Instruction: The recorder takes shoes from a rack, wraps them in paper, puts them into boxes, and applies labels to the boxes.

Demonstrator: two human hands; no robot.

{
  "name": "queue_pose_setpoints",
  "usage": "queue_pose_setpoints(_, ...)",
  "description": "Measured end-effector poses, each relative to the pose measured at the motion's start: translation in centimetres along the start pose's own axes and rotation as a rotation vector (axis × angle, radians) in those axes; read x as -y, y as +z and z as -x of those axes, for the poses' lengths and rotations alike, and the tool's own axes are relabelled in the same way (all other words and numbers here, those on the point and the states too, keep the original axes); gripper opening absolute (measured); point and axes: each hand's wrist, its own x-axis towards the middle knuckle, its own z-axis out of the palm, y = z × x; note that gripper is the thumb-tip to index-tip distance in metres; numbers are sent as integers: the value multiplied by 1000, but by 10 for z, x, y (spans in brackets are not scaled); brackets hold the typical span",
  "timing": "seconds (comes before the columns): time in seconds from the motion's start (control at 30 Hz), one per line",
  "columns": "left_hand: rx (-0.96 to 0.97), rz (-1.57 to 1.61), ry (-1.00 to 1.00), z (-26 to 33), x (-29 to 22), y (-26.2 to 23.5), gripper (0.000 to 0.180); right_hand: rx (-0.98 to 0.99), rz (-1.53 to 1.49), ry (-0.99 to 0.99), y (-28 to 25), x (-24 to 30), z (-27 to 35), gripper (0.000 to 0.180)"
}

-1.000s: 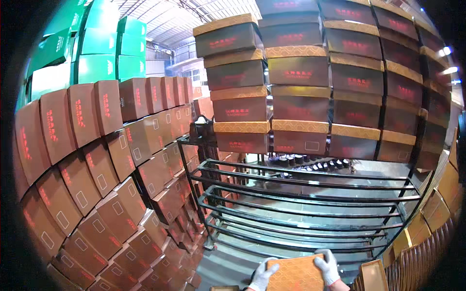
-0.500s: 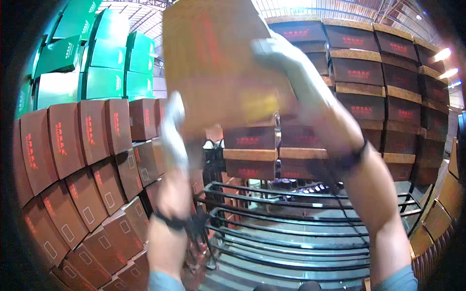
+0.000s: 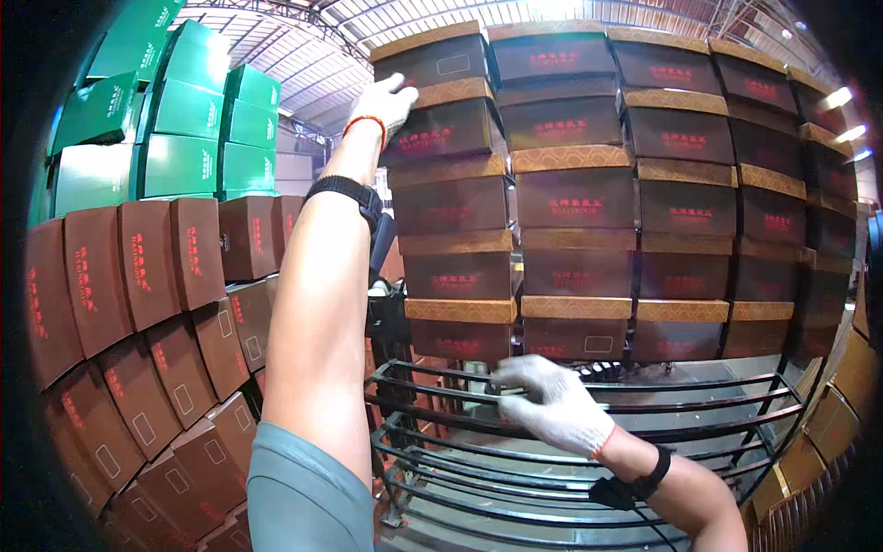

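Note:
My left hand [image 3: 384,103], in a white knit glove, reaches up to the top left corner of the box stack. Its fingers are apart and rest at the side of the topmost dark brown box [image 3: 426,66], which has a patterned tan lid; they are not wrapped round it. Directly beneath is a second dark brown box [image 3: 437,129] with red print. Lower down, my gloved right hand [image 3: 552,400] hovers in front of the black metal rack [image 3: 552,430]. Its fingers and thumb are parted, with nothing between them.
Reddish-brown cartons [image 3: 147,267] are piled high on the left, with green boxes [image 3: 184,110] above them. More dark boxes [image 3: 676,198] with tan lids form a wall to the right. Tan cartons [image 3: 828,428] stand at the far right edge.
The brown box that both hands held up before me now sits at the stack's top left. My right hand has let go and dropped to the rack; my left hand stays raised beside the box.

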Motion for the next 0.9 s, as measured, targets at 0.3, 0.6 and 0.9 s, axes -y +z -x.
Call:
queue_pose_setpoints(0.3,56,87,58,327,-37,-88,55,-77,-77,681,-40,-101,238,33)
queue_pose_setpoints(0.6,1412,-854,-875,874,-158,-332,125,-197,-518,1440,-17,-152,538,27)
queue_pose_setpoints(0.9,1366,-652,-1168,913,-174,-385,59,-33,-408,1239,-24,-68,515,40)
